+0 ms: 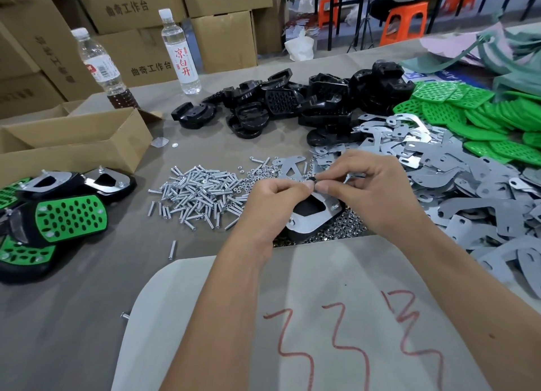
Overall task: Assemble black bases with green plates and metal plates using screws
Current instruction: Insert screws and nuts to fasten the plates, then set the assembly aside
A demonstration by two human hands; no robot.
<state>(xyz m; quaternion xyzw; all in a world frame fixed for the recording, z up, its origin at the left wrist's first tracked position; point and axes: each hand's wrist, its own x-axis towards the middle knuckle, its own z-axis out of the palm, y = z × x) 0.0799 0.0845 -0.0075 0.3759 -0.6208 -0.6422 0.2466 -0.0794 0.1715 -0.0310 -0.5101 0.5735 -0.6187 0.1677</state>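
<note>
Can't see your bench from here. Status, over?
Both hands pinching a small part at the top of the black base; metal plate seated on it. Nothing blocking.

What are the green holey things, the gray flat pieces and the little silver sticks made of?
The green plates look like plastic: bright, even colour with neat moulded holes. The metal plates look like thin sheet metal, dull gray and flat, some catching the light. The screws look like shiny plated steel, though their exact metal can't be told.
</note>
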